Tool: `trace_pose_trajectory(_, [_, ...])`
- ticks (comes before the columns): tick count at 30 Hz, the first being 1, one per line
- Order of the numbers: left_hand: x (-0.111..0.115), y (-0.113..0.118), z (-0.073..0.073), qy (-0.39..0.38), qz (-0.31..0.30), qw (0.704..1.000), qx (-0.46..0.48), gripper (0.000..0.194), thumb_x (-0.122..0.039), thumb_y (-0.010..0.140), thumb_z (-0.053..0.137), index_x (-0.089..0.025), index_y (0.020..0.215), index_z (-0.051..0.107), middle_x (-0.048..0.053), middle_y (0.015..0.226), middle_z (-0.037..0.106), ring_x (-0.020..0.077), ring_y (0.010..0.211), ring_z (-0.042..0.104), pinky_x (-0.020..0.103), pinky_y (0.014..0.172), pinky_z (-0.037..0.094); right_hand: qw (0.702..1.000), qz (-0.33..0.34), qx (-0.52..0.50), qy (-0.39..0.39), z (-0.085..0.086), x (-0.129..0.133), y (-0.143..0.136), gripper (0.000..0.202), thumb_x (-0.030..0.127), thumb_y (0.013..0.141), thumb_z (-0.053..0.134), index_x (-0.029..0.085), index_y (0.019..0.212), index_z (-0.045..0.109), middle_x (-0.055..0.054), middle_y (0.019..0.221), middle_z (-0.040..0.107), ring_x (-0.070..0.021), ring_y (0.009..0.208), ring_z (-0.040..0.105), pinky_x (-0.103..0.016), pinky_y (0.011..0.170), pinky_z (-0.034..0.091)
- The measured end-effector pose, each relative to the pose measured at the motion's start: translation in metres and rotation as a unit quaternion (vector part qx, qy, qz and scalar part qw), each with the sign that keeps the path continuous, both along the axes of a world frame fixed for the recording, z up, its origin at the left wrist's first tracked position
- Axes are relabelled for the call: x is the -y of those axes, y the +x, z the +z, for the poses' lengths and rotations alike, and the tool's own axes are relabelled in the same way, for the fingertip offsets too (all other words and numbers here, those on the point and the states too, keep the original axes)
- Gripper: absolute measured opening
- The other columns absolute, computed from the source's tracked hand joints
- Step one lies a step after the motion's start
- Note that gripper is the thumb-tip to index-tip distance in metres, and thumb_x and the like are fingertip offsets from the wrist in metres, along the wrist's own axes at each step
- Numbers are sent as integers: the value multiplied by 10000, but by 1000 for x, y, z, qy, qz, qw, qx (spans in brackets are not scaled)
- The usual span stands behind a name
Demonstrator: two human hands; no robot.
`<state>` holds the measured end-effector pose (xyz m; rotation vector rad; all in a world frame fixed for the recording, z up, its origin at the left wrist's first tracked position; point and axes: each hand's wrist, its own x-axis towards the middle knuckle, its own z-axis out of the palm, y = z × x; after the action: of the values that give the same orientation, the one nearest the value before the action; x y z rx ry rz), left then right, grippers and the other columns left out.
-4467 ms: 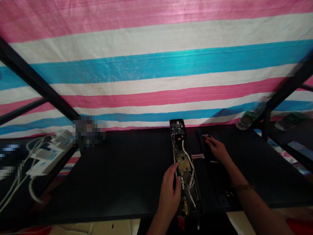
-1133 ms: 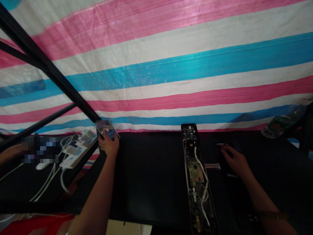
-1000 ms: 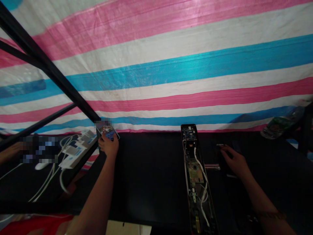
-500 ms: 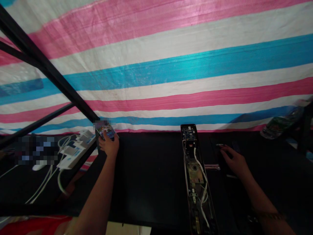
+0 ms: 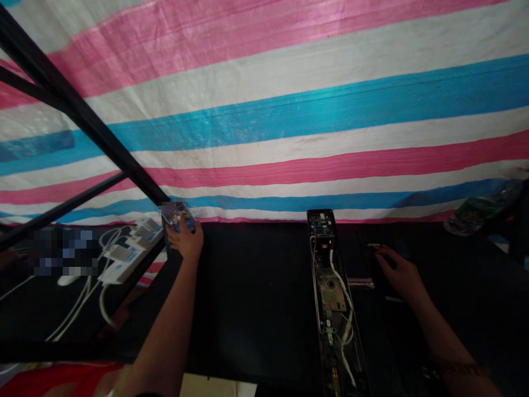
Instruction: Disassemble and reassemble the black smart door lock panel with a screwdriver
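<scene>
My left hand (image 5: 188, 242) touches a smartphone (image 5: 176, 215), far left; my right hand (image 5: 401, 275) lies right of an opened electronic lock (image 5: 332, 295). I cannot tell their grip.

Left hand (image 5: 185, 241): fingers on a phone (image 5: 177, 212)
Right hand (image 5: 400, 274): fingertips by something small and shiny (image 5: 374, 245)
Long black case (image 5: 323, 259): open, white wire (image 5: 332, 257) inside
Bottle (image 5: 467, 215): leaning, far right

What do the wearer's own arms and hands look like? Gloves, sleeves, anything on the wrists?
Left hand and right hand: no gloves. No sleeves show on the left forearm or right forearm. A dark, beaded-looking bracelet circles the right forearm; too dim for detail. No band visible at the left wrist.
</scene>
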<state>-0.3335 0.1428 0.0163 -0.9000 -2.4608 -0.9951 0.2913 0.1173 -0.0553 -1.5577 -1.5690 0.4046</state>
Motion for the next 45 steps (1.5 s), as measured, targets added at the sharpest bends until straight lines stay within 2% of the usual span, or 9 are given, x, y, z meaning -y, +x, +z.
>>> trace_pose_trajectory(11, [-3,-15,9,13,31,999,6,779,-536,931,587,-205,1579,310,294,1576,295,505,1371,408,713,1030,391,1000,-7,-1,-5,-3,-1,1,365,539,800,569,252,942,743,-68,1166,770,-313,1158,693,-474,1049,521])
trace_pose_trajectory(16, [-7,-17,16,11,32,999,8,746,-547,934,583,-212,1562,362,306,1563,312,514,1355,425,740,1005,382,1000,-3,-5,-4,-3,-2,1,368,548,801,565,257,939,743,-57,1154,776,-304,1167,691,-472,1068,507])
trace_pose_trajectory(22, [-7,-15,17,18,14,1000,-2,665,-517,933,595,-269,1527,428,242,1615,278,505,1403,381,713,1047,366,1000,5,-13,-1,-3,-1,1,324,535,806,578,269,901,736,-44,1135,781,-295,1197,679,-451,1077,502])
trace_pose_trajectory(28, [3,-13,12,39,29,999,24,795,-518,921,606,-130,1556,323,291,1601,291,516,1418,359,709,1077,356,1000,2,-13,-5,-1,-1,0,331,539,801,580,264,897,738,-51,1145,779,-301,1191,680,-459,1077,497])
trace_pose_trajectory(33, [19,-1,10,58,22,997,47,735,-398,915,625,-79,1514,343,306,1575,324,492,1434,359,688,1105,358,1000,3,-24,1,-1,-1,0,320,533,793,587,266,885,738,-51,1131,783,-299,1190,680,-460,1068,500])
trace_pose_trajectory(37, [34,30,16,77,-31,995,58,606,-297,922,587,-49,1444,406,279,1471,450,418,1434,395,609,1170,342,1000,12,-28,-1,2,-1,-4,318,517,796,594,253,901,736,-66,1138,779,-307,1213,667,-487,1086,485])
trace_pose_trajectory(41, [68,101,18,85,-153,981,86,470,-359,957,540,-142,1372,502,173,1374,565,305,1290,570,447,1053,522,999,15,-48,4,23,6,-9,338,489,835,589,234,1011,724,-90,1182,763,-305,1250,644,-515,1120,455])
trace_pose_trajectory(42, [81,124,17,87,-201,971,101,438,-385,968,519,-188,1358,513,135,1364,587,272,1258,602,406,1005,559,998,14,-57,15,33,9,-9,347,482,853,586,229,1050,717,-95,1224,748,-299,1263,635,-512,1134,442])
trace_pose_trajectory(45, [125,203,12,97,-386,888,232,303,-400,962,530,-270,1228,594,97,1240,670,246,1165,669,409,1008,567,996,-12,-73,54,64,21,2,371,474,902,563,213,1130,696,-117,1280,717,-282,1234,650,-473,1110,470])
